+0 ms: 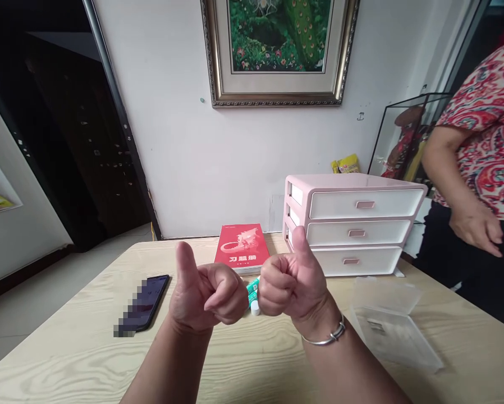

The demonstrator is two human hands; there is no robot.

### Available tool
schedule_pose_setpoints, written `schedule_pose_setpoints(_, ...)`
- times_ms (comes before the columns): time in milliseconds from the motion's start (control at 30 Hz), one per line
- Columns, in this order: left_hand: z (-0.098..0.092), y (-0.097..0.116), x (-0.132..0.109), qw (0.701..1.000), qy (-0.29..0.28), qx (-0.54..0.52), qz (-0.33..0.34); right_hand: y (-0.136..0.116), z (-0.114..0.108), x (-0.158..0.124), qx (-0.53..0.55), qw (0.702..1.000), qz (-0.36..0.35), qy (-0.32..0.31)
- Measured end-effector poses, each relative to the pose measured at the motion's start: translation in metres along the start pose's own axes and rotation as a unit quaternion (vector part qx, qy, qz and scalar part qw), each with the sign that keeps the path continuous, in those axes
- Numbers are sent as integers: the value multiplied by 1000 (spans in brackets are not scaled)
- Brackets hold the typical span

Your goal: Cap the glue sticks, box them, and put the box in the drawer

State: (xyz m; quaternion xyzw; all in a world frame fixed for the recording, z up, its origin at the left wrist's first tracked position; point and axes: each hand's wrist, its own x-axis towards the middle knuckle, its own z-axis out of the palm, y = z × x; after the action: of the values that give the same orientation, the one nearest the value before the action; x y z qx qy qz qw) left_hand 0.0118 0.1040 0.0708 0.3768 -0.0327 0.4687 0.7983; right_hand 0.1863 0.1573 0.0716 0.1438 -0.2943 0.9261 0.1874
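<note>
Both hands are raised over the table, thumbs up and the other fingers curled into fists. My left hand [207, 289] shows nothing in its closed fingers. Close beside it, my right hand [292, 275] is likewise closed with nothing in it, and a silver bangle [328, 338] circles that wrist. Behind the gap between the fists lies a green and white tube [252, 286] with a white cap, partly hidden by them. A red book [242, 247] with a pale design on its cover lies flat farther back, its near edge partly covered by my left hand.
A pink and white three-drawer box [357, 219] stands at the back right. An open clear plastic case [397, 331] lies in front of it. At the left is a dark phone [149, 303]. Another person [483, 140] stands beyond the table's right edge. Behind is a wall [172, 140].
</note>
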Motion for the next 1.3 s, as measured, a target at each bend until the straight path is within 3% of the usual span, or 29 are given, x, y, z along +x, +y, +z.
schedule_pose_setpoints(133,-4,-4,5,998,-60,-6,-8,7,-2,5,-2,999,-15,-48)
schedule_pose_setpoints(267,-23,-15,3,993,-96,-52,-33,15,-19,3,19,998,-4,-65)
schedule_pose_setpoints(433,-43,-22,-5,991,-85,-85,-56,20,-38,2,65,996,10,-64)
schedule_pose_setpoints(633,-53,-21,-8,992,-78,-73,-70,17,-50,-5,52,997,21,-53)
schedule_pose_setpoints(1300,-57,-21,-11,992,-59,-84,-78,14,-53,-9,39,998,14,-49)
